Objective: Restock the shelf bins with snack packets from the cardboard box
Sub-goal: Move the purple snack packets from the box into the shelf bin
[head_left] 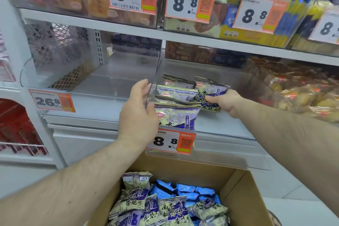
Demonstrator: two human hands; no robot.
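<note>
A clear plastic shelf bin [227,128] at mid height holds several purple and beige snack packets [177,95] standing in a row. My left hand [137,110] lies against the bin's left wall, its fingers touching the front packet [178,115]. My right hand [224,102] is inside the bin and grips a purple packet [211,90] at the right of the row. Below, an open cardboard box [238,189] holds more purple packets [165,207] and some blue ones [190,191].
An 8.8 price tag [171,141] hangs on the bin's front. The neighbouring bin [88,79] to the left shows no stock and carries a 26.8 tag [52,102]. A bin of yellow snacks [302,93] is on the right. Stocked bins fill the shelf above.
</note>
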